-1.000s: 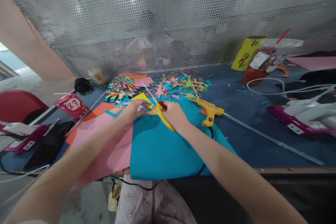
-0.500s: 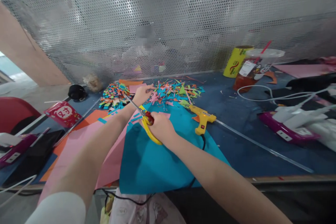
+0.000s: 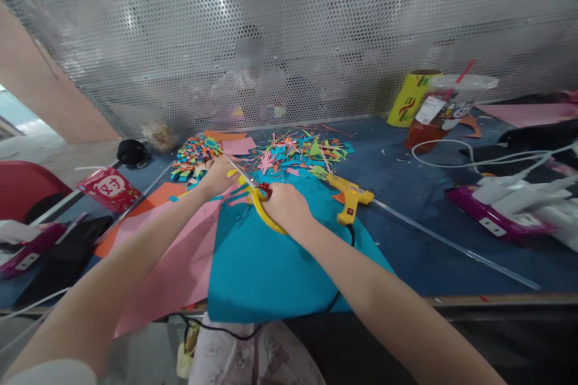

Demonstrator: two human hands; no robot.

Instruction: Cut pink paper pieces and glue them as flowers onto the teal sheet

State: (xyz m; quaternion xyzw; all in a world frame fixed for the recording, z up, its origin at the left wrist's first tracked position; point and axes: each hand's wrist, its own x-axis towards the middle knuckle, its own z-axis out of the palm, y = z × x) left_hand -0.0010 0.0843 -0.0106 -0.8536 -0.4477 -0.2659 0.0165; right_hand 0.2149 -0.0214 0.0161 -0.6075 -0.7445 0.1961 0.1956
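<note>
My right hand (image 3: 288,207) is closed round the handles of yellow-handled scissors (image 3: 266,213), whose blades point up and to the left. My left hand (image 3: 219,176) lies just left of the blades with its fingers curled together; a bit of yellow shows at its fingertips, and what they hold is too small to make out. Beneath the scissors lies a large blue paper sheet (image 3: 253,283), overlapping a pink sheet (image 3: 180,258). Past my left hand is a pile of small, colourful paper pieces (image 3: 192,155). To its right, a heap of loose cut paper strips (image 3: 295,153) spreads out.
A yellow glue gun (image 3: 350,197) lies on the right, with a clear glue stick (image 3: 451,242) behind it. Farther right stand a drink cup (image 3: 433,117), a yellow roll (image 3: 409,99) and a purple power strip (image 3: 487,210). A red packet (image 3: 108,188) is at left; a perforated metal screen (image 3: 316,30) stands behind.
My left hand has drawn back from the loose strips, left and toward me, to beside the scissor blades. My right hand with the scissors has shifted slightly right and up.
</note>
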